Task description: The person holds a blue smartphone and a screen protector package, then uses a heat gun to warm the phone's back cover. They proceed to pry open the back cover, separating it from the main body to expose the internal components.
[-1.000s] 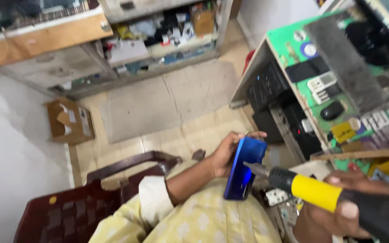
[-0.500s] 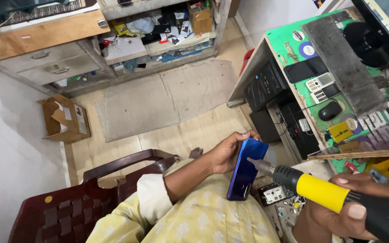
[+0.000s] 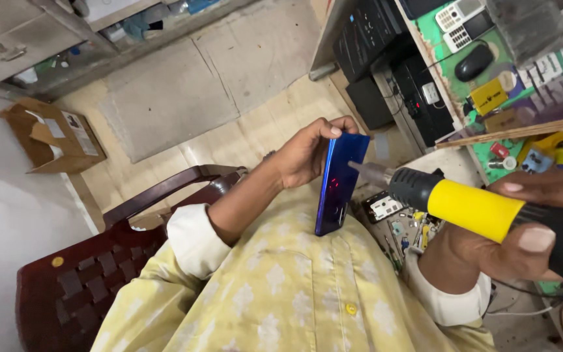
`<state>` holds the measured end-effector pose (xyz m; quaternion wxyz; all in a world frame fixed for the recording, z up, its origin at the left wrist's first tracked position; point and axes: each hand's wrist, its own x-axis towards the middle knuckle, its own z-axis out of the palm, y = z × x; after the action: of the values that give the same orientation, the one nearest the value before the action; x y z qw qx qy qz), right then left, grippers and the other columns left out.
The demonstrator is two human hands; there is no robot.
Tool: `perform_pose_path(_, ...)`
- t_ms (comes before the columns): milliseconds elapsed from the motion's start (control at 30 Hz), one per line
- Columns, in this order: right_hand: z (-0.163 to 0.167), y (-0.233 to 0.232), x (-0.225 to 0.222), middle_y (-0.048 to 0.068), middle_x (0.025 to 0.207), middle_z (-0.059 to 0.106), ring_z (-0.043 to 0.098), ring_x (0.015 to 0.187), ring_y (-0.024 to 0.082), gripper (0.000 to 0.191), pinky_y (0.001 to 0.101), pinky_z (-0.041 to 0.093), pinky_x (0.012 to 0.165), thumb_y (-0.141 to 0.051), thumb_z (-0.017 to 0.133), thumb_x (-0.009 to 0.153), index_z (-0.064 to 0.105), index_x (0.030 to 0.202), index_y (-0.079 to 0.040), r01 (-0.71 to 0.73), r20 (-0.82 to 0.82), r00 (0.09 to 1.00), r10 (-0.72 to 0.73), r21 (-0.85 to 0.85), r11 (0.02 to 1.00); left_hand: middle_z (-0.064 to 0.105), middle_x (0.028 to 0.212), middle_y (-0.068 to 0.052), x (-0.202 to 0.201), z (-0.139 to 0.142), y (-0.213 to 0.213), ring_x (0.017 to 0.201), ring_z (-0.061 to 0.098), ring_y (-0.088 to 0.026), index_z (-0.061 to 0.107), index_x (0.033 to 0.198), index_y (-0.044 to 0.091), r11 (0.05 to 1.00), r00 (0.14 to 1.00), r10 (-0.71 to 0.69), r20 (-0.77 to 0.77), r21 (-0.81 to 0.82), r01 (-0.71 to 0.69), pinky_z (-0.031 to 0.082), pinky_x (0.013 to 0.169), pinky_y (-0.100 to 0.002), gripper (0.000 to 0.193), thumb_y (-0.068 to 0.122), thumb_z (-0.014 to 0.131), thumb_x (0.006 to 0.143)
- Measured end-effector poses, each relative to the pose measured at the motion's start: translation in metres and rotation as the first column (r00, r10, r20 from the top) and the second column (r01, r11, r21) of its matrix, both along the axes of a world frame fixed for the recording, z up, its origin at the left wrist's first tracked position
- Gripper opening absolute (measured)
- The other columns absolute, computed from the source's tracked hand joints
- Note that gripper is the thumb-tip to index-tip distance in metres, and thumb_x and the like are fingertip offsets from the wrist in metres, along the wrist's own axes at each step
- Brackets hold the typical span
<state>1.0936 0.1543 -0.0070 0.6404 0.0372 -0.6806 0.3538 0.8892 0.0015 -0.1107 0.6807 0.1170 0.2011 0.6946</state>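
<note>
My left hand (image 3: 307, 153) grips a shiny blue smartphone (image 3: 340, 182) upright, its lower end resting on my yellow patterned shirt (image 3: 281, 293). My right hand (image 3: 522, 231) holds a hot-air gun (image 3: 470, 208) with a yellow and black body. Its metal nozzle points at the phone's blue back, almost touching it. A small red glow shows on the phone's surface near the nozzle.
A dark red chair (image 3: 92, 274) stands at my left. A green workbench (image 3: 490, 85) at the right carries phones, a mouse and small parts. Black boxes (image 3: 386, 58) sit below it. A cardboard box (image 3: 53, 133) and a grey mat (image 3: 210, 85) lie on the floor.
The view has shifted and closed in. The phone is held a little higher and the hot-air gun's nozzle stays aimed at its back.
</note>
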Motion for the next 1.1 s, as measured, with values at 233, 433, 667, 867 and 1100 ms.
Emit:
perform_pose_path(233,0.019,-0.009,-0.012,0.021,0.086,0.059,0.052,0.06,0.026,0.03,0.0322,0.042,0.057,-0.019,0.058,0.104,0.052,0.095,0.009,0.018,0.123,0.992,-0.024,0.049,0.999,0.064,0.094,-0.002,-0.006,0.015,-0.001,0.083,0.065,-0.012,0.057,0.106,0.007,0.994,0.998,-0.048,-0.041,-0.098,0.044,0.057,0.076,-0.03,0.025,0.027,0.062,0.091)
perform_pose_path(433,0.015,-0.011,-0.008,0.023,0.086,0.058,0.05,0.061,0.026,0.029,0.03,0.041,0.056,-0.015,0.062,0.103,0.051,0.095,0.01,0.01,0.142,0.99,0.002,-0.086,0.996,0.061,0.086,0.001,-0.013,0.018,-0.001,0.062,0.053,-0.004,0.059,0.102,0.007,0.995,0.993,-0.097,-0.071,-0.041,0.094,0.044,0.053,-0.02,0.022,0.025,0.067,0.092)
perform_pose_path(667,0.021,-0.005,-0.013,0.022,0.085,0.057,0.051,0.059,0.025,0.028,0.0321,0.041,0.055,-0.018,0.057,0.103,0.052,0.09,0.006,-0.028,0.091,0.995,0.026,0.022,0.999,0.058,0.083,0.002,-0.014,0.022,0.007,0.061,0.054,-0.004,0.057,0.098,0.006,0.991,0.991,-0.133,-0.004,-0.012,0.133,0.048,0.054,-0.019,0.021,0.019,0.072,0.092)
perform_pose_path(867,0.015,0.0,-0.016,0.022,0.081,0.058,0.05,0.056,0.026,0.029,0.0331,0.041,0.052,-0.019,0.055,0.1,0.051,0.088,0.007,-0.036,0.002,0.999,0.036,-0.009,0.999,0.057,0.088,0.0,-0.014,0.02,0.011,0.071,0.057,-0.006,0.055,0.098,0.006,0.989,0.989,-0.148,-0.004,0.003,0.148,0.054,0.065,-0.023,0.021,0.02,0.071,0.095)
perform_pose_path(1100,0.009,0.004,-0.007,0.024,0.082,0.058,0.05,0.054,0.025,0.024,0.0294,0.043,0.051,-0.015,0.057,0.097,0.053,0.089,0.007,-0.096,0.062,0.993,0.1,-0.056,0.994,0.061,0.093,-0.002,-0.013,0.021,0.013,0.083,0.063,-0.01,0.056,0.104,0.006,0.987,0.987,-0.161,-0.02,-0.014,0.161,0.058,0.077,-0.028,0.024,0.025,0.068,0.095)
